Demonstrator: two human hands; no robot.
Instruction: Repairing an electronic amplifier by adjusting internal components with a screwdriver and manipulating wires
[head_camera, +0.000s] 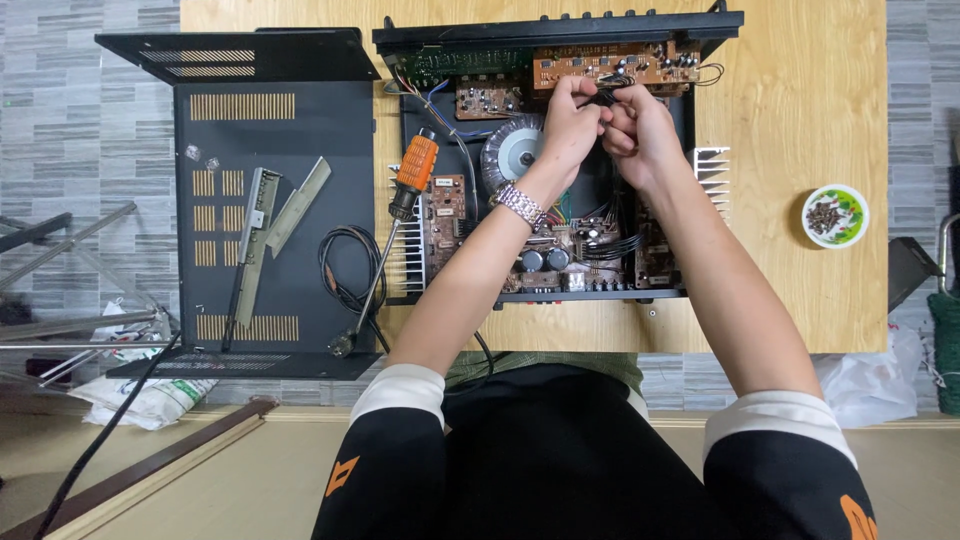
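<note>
Wooden table (800, 300) fills the upper middle and right of the frame. On its left side lies the removed black metal cover (270, 150), vented, with two loose metal strips (275, 215) on it. Centre top: opened amplifier chassis (545, 160), lid off, circuit boards exposed, round toroidal transformer (512, 152) just left of the hands, finned heatsink (712, 170) at its right edge. Orange-handled screwdriver (400, 215) rests tilted across the chassis's left edge, tip toward lower left, next to a coiled black cable (345, 265). Small round dish of screws (835, 216) sits at right on the table, well apart from the chassis.

Both hands meet over the upper chassis. Left hand (568, 125), metal wristwatch (518, 205) on the wrist, fingers curled, pinching a black wire bundle (603, 96). Right hand (640, 130), fingers also curled closed, grips the same bundle just beside the left. Bundle sits right below the brown front circuit board (600, 68).
</note>
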